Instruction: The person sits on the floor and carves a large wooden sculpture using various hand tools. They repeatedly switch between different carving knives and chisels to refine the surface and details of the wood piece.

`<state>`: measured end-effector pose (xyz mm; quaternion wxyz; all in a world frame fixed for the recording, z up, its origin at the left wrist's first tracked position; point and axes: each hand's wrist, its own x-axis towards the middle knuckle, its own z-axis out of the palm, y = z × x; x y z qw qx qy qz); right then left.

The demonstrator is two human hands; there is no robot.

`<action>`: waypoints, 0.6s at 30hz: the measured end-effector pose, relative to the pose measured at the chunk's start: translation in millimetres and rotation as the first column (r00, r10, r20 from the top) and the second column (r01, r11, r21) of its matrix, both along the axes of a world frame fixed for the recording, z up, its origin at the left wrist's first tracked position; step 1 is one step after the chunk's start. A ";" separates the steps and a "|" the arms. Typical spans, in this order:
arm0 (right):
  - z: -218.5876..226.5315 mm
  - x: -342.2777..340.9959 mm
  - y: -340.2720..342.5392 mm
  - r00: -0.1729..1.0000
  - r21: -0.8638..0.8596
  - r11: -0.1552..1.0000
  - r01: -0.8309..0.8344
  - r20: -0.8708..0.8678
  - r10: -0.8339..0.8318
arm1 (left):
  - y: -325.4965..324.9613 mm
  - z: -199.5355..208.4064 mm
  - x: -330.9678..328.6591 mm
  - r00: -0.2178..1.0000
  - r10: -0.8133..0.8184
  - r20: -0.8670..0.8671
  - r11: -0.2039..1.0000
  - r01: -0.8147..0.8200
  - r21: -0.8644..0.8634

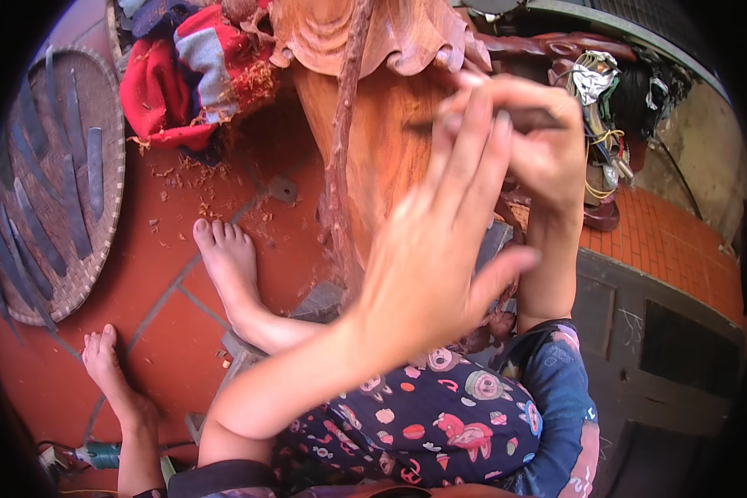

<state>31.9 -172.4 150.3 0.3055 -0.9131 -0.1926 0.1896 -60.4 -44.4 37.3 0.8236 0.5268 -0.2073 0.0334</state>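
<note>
My left hand (440,241) reaches across my lap, its fingers stretched out and its thumb apart. Its fingertips overlap my right hand (548,137), so I cannot tell whether the two press together. My right hand is curled around a thin dark blade-like tool (421,127), blurred and mostly hidden by the fingers. Beneath both hands rises an orange-brown carved wooden piece (324,104). Its upper part is a scalloped, wavy carved edge (373,41); the surface below is smooth. A knobbly brown branch-like stem (343,141) runs upright along its left side.
At the left lies a round woven tray (118,158) with several flat dark metal blades (75,207). Red and grey cloth (162,91) covered in shavings sits beyond my bare foot (228,257). Cables and bags (602,124) are piled at right, above a dark panel (606,332). Shavings litter the red tiles.
</note>
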 end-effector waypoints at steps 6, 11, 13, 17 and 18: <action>1.5 1.8 -4.8 0.941 0.191 0.925 0.327 -0.157 -0.300 | -2.3 9.4 3.0 0.997 0.034 -0.062 0.998 -0.031 0.058; 2.0 -1.5 -5.0 0.999 -0.091 0.995 -0.048 -0.022 0.046 | -3.4 9.6 -0.7 0.999 0.007 -0.047 1.000 -0.008 -0.007; 2.7 -1.0 -4.5 0.951 0.079 0.962 0.262 -0.191 -0.244 | -4.0 7.4 -2.7 0.999 0.021 -0.028 0.999 -0.020 0.032; 3.0 1.1 -4.2 0.990 -0.044 0.992 0.120 0.079 -0.116 | -7.4 2.9 -3.8 0.999 0.036 0.026 0.993 -0.038 0.107; 3.0 2.2 -4.2 0.999 -0.043 0.999 0.026 0.037 -0.025 | -7.3 2.1 -3.6 0.999 0.035 0.031 0.999 -0.036 0.030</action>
